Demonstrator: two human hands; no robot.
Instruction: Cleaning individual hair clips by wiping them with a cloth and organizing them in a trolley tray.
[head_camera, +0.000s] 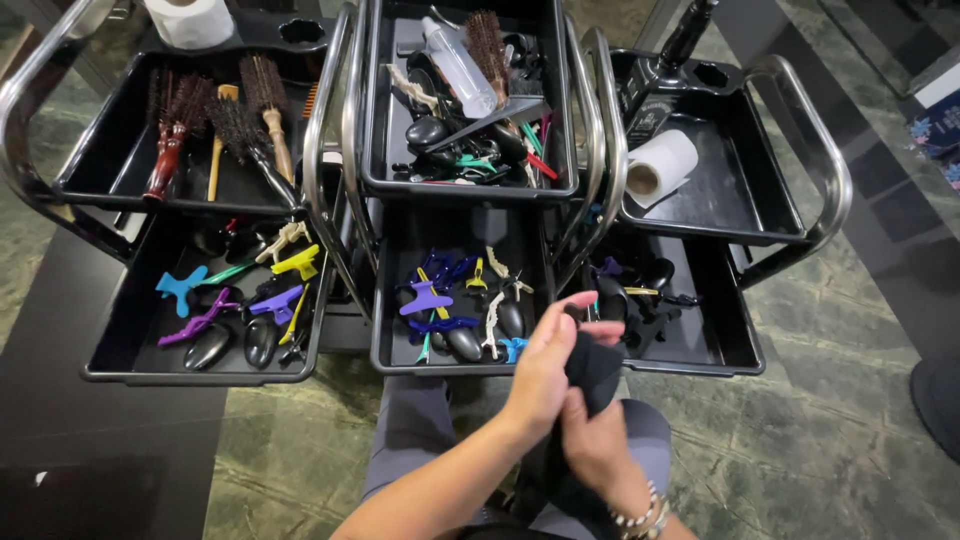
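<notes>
Below the middle tray (385, 340), both hands — left hand (545, 375), right hand (595, 445) — pinch a black cloth (592, 375) held over the lap; loosened fingers could drop it among the hair clips (440, 300).

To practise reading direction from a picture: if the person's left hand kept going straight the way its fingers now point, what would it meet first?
The left hand points up and to the right, over the black cloth it grips. Straight on, it would probably first meet the dark hair clips in the lower right tray, though depth is unclear.
</notes>
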